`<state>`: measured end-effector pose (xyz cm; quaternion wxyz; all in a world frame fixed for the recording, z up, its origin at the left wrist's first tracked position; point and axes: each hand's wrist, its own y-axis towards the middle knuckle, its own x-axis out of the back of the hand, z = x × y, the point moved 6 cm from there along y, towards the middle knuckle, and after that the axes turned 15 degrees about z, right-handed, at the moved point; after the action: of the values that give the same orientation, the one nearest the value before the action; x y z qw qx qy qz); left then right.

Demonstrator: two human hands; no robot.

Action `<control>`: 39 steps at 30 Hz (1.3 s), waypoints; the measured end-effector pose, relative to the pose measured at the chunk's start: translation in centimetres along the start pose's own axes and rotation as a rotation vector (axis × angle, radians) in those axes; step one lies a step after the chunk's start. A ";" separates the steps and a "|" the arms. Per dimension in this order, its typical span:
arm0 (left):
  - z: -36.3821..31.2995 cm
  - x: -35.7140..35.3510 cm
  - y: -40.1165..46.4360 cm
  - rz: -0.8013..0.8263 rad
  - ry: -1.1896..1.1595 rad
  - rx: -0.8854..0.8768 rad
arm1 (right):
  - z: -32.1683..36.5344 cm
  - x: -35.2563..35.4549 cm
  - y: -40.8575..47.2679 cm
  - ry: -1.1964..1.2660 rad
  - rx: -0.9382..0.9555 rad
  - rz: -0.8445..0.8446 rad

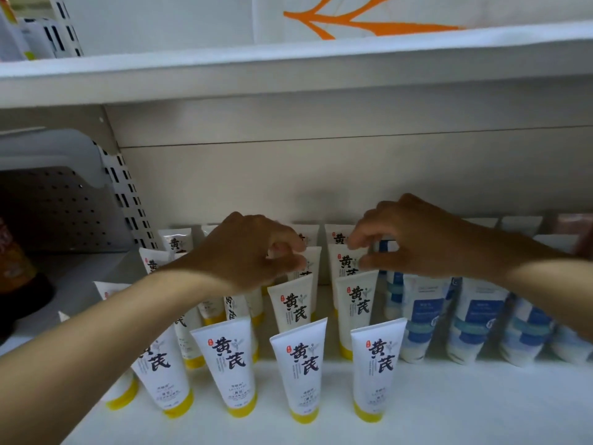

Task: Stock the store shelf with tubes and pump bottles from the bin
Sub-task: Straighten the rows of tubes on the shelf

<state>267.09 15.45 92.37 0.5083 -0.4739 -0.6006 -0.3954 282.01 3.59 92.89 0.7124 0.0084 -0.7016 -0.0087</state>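
Several white tubes with yellow caps [303, 364] stand cap-down in rows on the white shelf [449, 406]. Both my hands reach over them to the rear rows. My left hand [253, 252] pinches the top edge of a white tube [313, 256] in the second row from the back. My right hand [417, 236] pinches the top of the neighbouring white tube [345, 261] with thumb and fingertips. Blue-and-white tubes [478, 319] stand in rows to the right, partly under my right forearm.
A white perforated divider [125, 194] bounds the section at left, with a dark bottle [16, 268] beyond it. An upper shelf [288, 65] overhangs above. The shelf's front strip before the tubes is bare white.
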 end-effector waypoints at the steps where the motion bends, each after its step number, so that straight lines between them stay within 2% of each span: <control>1: 0.0 -0.3 -0.3 0.012 0.046 0.038 | 0.1 -0.3 -0.4 -0.021 -0.008 0.021; 4: -0.2 -1.5 -0.6 0.068 0.151 0.102 | 0.4 -0.9 -0.8 -0.075 -0.024 0.058; 9: -0.6 -2.8 0.0 0.124 0.287 0.110 | 0.8 -2.5 -0.4 -0.155 -0.017 0.091; 14: -0.8 -2.7 0.5 0.075 0.207 0.100 | 1.1 -3.2 0.3 -0.194 -0.001 0.111; 19: -0.9 -3.2 0.8 0.095 0.057 0.067 | 1.2 -3.5 0.4 -0.212 -0.003 0.103; 29: -1.1 -3.0 1.0 0.009 0.118 0.044 | 1.4 -3.4 0.3 -0.201 -0.005 0.094; 39: -0.5 -2.9 1.5 0.036 0.030 0.013 | 1.4 -3.5 0.3 -0.197 -0.010 0.091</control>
<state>268.75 14.89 89.62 0.5275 -0.4751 -0.5869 -0.3894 280.56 3.98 89.38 0.6397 -0.0277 -0.7679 0.0193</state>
